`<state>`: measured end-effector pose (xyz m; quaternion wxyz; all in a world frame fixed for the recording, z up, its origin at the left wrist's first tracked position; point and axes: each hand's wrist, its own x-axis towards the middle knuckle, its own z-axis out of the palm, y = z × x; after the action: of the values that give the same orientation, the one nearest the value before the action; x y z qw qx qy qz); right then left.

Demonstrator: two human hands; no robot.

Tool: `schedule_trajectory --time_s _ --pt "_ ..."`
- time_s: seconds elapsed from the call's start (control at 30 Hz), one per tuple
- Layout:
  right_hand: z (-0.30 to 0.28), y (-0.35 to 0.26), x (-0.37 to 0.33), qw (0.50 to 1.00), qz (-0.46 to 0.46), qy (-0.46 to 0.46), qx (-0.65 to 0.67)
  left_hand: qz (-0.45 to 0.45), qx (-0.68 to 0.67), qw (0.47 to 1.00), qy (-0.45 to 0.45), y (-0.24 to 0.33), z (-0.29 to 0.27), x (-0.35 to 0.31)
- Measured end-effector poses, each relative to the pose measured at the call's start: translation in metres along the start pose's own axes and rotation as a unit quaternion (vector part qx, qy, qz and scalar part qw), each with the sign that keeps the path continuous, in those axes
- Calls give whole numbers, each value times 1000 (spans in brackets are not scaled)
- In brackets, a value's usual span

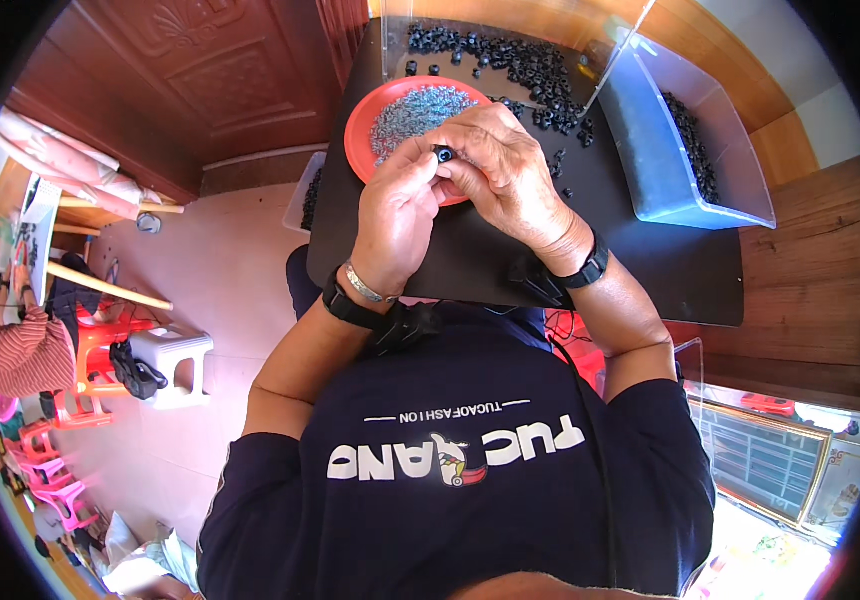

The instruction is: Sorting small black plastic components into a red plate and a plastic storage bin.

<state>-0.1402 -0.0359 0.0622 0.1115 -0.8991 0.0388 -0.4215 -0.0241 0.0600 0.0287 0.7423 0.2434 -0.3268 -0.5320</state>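
A small black cylindrical part with a round hole in its end is pinched between my fingertips over the near side of a red plate. My left hand closes thumb and fingers on it from the left. My right hand meets it from the right, thumb and forefinger together; whether a screw is also in these fingers is hidden. The red plate holds a heap of small silvery screws. Beyond and right of it, many loose black parts lie on the dark table.
A translucent bluish bin with black parts stands at the table's right. Clear upright panels border the far heap. Another bin sits by the table's left edge. Far left, a person in a striped top sits near stools.
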Motion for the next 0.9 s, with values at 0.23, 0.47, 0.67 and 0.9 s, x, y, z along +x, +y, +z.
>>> schedule_trajectory --time_s 0.23,0.47,0.67,0.9 --pt "5 0 -1 1000 -9 8 11 0 -19 1000 3 -5 -5 -1" --pt "11 7 -3 999 -12 35 22 5 -14 999 29 -2 -3 -2" --pt "11 2 -3 986 81 34 143 -8 -45 999 28 -3 -9 -4" --pt "-25 6 5 998 45 47 23 -52 -16 998 10 5 -15 -1"
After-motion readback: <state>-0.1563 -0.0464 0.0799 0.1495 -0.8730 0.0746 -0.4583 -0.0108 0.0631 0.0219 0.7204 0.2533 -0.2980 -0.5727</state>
